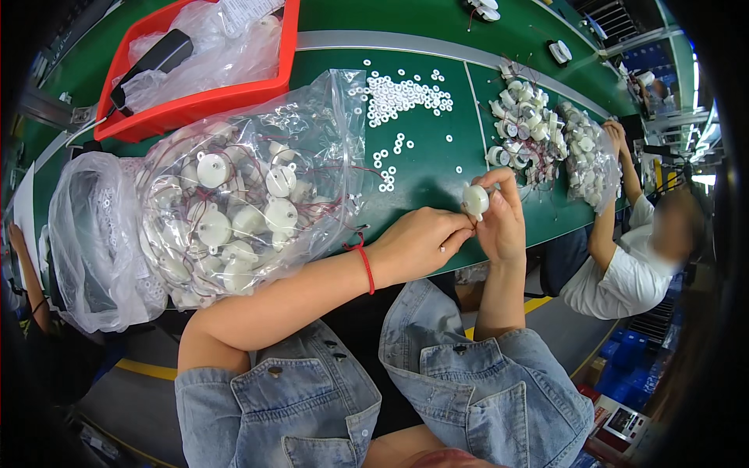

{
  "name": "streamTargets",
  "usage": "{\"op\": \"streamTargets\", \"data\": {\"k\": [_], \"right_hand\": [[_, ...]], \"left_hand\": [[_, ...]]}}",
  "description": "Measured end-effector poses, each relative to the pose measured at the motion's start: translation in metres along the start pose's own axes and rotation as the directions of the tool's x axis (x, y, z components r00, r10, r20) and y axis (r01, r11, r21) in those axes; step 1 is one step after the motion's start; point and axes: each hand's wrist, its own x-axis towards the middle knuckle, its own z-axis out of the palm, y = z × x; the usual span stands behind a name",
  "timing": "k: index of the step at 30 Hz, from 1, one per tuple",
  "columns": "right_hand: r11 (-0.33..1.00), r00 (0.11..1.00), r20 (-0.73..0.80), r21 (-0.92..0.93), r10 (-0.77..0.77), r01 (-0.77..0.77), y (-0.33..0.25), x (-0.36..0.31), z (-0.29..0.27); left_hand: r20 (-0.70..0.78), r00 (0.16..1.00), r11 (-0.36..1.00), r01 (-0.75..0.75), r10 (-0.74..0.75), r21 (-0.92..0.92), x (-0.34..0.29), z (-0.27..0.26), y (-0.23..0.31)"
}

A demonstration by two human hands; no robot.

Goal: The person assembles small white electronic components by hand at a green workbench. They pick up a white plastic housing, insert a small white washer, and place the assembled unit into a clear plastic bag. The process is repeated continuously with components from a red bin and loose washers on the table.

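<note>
A: Head view, the only one. Where is the part?
B: The white round part [475, 200] is held up just right of the frame's centre, seen against the green table [425, 183].

A: Grip?
B: It is pinched between thumb and index finger of the right hand [503, 218]. The left hand [425, 242] is drawn to a narrow pinch just below it; whether a wire or the part's lower edge is caught there cannot be told.

A: Key relation?
B: From the right hand's palm, the part is placed to the left, out at the fingertips; from the left fingertips, it is placed directly above. The right hand is nearer, being already in contact. The left is reached in from the lower left, its tips close under the part.

A: Long axis, pointing?
B: The disc's broad axis is stood roughly upright in the frame, slightly tilted. Its flat face looks turned leftward; exact facing can't be read at this size.

A: Surroundings, quick.
B: Small white rings [406, 97] are scattered at upper centre. Similar parts are packed in a clear bag [331, 109] at centre left, and more are heaped in a loose pile [527, 125] at upper right.
</note>
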Motion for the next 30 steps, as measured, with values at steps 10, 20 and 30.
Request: {"op": "streamTargets", "data": {"k": [10, 20, 30], "right_hand": [[0.765, 0.974, -0.11, -0.638, -0.199, 0.085, -0.004, 0.01, -0.005], [0.79, 0.987, -0.118, -0.613, -0.105, 0.01, 0.002, 0.024, -0.026], [0.697, 0.996, -0.022, -0.716, -0.085, 0.043, -0.003, 0.028, -0.03]], "left_hand": [[-0.046, 0.997, 0.996, 0.065, -0.068, -0.065, 0.002, -0.001, 0.003], [-0.149, 0.989, 0.998, 0.028, -0.02, 0.055, 0.001, -0.001, -0.006], [-0.147, 0.989, 0.999, 0.031, -0.025, 0.036, -0.001, 0.0, -0.005]]}}
